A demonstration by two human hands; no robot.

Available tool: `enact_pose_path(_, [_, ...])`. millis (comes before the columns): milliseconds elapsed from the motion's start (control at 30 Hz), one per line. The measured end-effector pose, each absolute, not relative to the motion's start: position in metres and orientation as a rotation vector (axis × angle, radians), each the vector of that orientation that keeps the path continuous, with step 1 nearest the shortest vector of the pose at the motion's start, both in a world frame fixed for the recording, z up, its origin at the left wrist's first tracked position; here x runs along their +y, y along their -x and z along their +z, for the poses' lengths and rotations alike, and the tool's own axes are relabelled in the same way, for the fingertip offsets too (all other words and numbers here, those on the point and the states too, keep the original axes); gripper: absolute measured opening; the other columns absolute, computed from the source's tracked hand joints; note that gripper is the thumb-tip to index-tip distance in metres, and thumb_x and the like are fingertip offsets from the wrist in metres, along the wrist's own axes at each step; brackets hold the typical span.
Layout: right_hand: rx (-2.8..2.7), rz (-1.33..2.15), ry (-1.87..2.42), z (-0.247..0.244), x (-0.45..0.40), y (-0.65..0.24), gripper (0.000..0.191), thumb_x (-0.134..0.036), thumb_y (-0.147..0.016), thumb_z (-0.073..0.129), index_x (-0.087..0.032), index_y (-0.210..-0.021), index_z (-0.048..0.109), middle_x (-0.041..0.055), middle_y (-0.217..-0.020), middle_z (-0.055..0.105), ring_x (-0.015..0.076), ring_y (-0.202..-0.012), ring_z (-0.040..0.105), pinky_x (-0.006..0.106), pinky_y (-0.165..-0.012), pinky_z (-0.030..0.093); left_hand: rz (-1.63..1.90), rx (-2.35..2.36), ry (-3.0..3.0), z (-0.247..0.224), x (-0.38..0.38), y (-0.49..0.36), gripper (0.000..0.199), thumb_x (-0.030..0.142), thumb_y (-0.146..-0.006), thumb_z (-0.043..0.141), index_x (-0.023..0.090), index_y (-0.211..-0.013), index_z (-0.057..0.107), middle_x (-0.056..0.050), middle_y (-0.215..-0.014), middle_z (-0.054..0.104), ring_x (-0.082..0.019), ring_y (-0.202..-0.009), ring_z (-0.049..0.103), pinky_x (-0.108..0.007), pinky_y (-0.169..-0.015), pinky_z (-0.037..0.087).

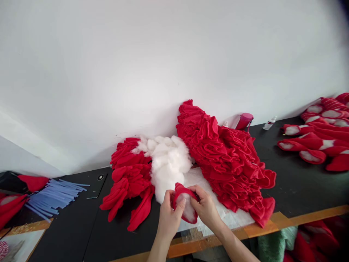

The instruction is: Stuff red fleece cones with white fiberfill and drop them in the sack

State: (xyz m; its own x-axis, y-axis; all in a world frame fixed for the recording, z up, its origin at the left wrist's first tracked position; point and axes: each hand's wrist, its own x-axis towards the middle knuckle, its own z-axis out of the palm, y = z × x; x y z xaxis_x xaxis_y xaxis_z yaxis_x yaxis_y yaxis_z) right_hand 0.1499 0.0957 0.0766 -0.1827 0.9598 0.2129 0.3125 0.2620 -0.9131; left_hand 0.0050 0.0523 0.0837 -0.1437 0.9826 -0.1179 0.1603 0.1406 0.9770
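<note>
Between my two hands is a small red cloth pouch point(180, 188) with white stuffing point(188, 210) showing in its open mouth. My left hand point(172, 211) grips the pouch's left edge, its thumb pressed against the stuffing. On the opposite side, my right hand point(205, 205) pinches the rim, with some fingertips hidden. Just behind my hands lies a heap of white fibre stuffing point(170, 160). Red cloth pieces point(131, 174) are piled to its left, and a larger stack of red cloth pieces point(226, 156) rises on its right, leaning toward the wall.
Stuffed red pieces point(313, 143) lie at the far right. A pink-lidded bottle point(244, 121) and a small spray bottle point(269, 123) stand by the wall. Blue strips point(54, 198) and a phone point(97, 185) are at left. The black table point(289, 189) has a taped front edge.
</note>
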Motion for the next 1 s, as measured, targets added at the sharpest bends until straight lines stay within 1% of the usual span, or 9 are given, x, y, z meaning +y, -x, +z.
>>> enact_pose_path(67, [-1.668, 0.97, 1.154, 0.083, 0.088, -0.142, 0.026, -0.014, -0.074, 0.047, -0.02, -0.09, 0.066, 0.0042, -0.085, 0.068, 0.0199, -0.08, 0.063, 0.029, -0.071, 0.048, 1.124, 1.639, -1.305, 0.088, 0.056, -0.007, 0.01, 0.028, -0.081, 0.051, 0.021, -0.089, 0.05, -0.004, -0.079, 0.059, -0.022, -0.074, 0.056, -0.029, -0.066, 0.04])
enact_pose_path(200, [-1.628, 0.924, 1.136, 0.083, 0.076, -0.128, 0.021, -0.019, -0.08, 0.049, -0.021, -0.095, 0.065, 0.0065, -0.09, 0.067, 0.0205, -0.083, 0.063, 0.03, -0.075, 0.05, 1.102, 1.734, -1.399, 0.087, 0.055, -0.01, 0.01, 0.024, -0.083, 0.043, 0.022, -0.081, 0.052, -0.003, -0.069, 0.059, -0.022, -0.064, 0.055, -0.03, -0.06, 0.037])
enact_pose_path(367, [-1.643, 0.833, 1.24, 0.074, 0.087, -0.136, 0.023, -0.008, -0.062, 0.049, -0.021, -0.075, 0.063, 0.0032, -0.074, 0.064, 0.0195, -0.071, 0.061, 0.029, -0.066, 0.048, 1.124, 1.782, -1.389, 0.077, 0.046, -0.003, 0.013, 0.02, -0.08, 0.041, 0.023, -0.071, 0.05, 0.001, -0.058, 0.05, -0.019, -0.054, 0.047, -0.029, -0.054, 0.031])
enact_pose_path(433, [-1.653, 0.843, 1.221, 0.074, 0.093, -0.14, 0.029, -0.006, -0.059, 0.046, -0.021, -0.075, 0.064, 0.0026, -0.074, 0.064, 0.019, -0.071, 0.06, 0.029, -0.066, 0.047, 1.109, 1.734, -1.353, 0.078, 0.045, 0.001, 0.011, 0.021, -0.08, 0.042, 0.023, -0.074, 0.051, 0.001, -0.059, 0.051, -0.019, -0.054, 0.047, -0.029, -0.053, 0.031])
enact_pose_path(567, [-1.691, 0.964, 1.052, 0.079, 0.091, -0.134, 0.033, -0.005, -0.068, 0.045, -0.021, -0.087, 0.067, 0.003, -0.084, 0.064, 0.0179, -0.08, 0.061, 0.028, -0.073, 0.048, 1.08, 1.614, -1.367, 0.082, 0.049, 0.001, 0.011, 0.03, -0.084, 0.047, 0.022, -0.088, 0.054, -0.002, -0.072, 0.061, -0.022, -0.066, 0.056, -0.029, -0.058, 0.035])
enact_pose_path(667, [-1.706, 0.974, 0.99, 0.078, 0.088, -0.129, 0.034, -0.007, -0.072, 0.045, -0.022, -0.092, 0.068, 0.0038, -0.088, 0.064, 0.0182, -0.084, 0.062, 0.028, -0.076, 0.049, 1.08, 1.734, -1.389, 0.08, 0.053, -0.001, 0.011, 0.027, -0.085, 0.042, 0.022, -0.081, 0.053, -0.004, -0.07, 0.061, -0.023, -0.066, 0.057, -0.03, -0.06, 0.036])
enact_pose_path(767, [-1.675, 0.891, 1.065, 0.075, 0.095, -0.133, 0.032, -0.008, -0.069, 0.044, -0.02, -0.086, 0.068, 0.0049, -0.084, 0.065, 0.0193, -0.08, 0.063, 0.031, -0.073, 0.05, 1.086, 1.886, -1.376, 0.075, 0.054, 0.001, 0.013, 0.022, -0.081, 0.039, 0.024, -0.074, 0.05, -0.002, -0.063, 0.057, -0.024, -0.062, 0.054, -0.031, -0.06, 0.034])
enact_pose_path(867, [-1.665, 0.888, 1.169, 0.075, 0.104, -0.142, 0.03, -0.008, -0.066, 0.044, -0.019, -0.082, 0.068, 0.0055, -0.082, 0.067, 0.0206, -0.079, 0.063, 0.033, -0.074, 0.05, 1.095, 1.89, -1.363, 0.073, 0.053, 0.004, 0.011, 0.022, -0.079, 0.039, 0.024, -0.078, 0.05, -0.002, -0.064, 0.056, -0.024, -0.064, 0.055, -0.032, -0.061, 0.035])
enact_pose_path(1000, [-1.709, 0.987, 1.159, 0.074, 0.095, -0.144, 0.036, -0.018, -0.076, 0.05, -0.019, -0.11, 0.062, 0.0081, -0.099, 0.065, 0.0213, -0.089, 0.062, 0.034, -0.08, 0.051, 1.175, 1.784, -1.257, 0.075, 0.053, 0.002, 0.012, 0.03, -0.082, 0.042, 0.022, -0.086, 0.05, -0.004, -0.073, 0.062, -0.025, -0.069, 0.059, -0.032, -0.062, 0.039])
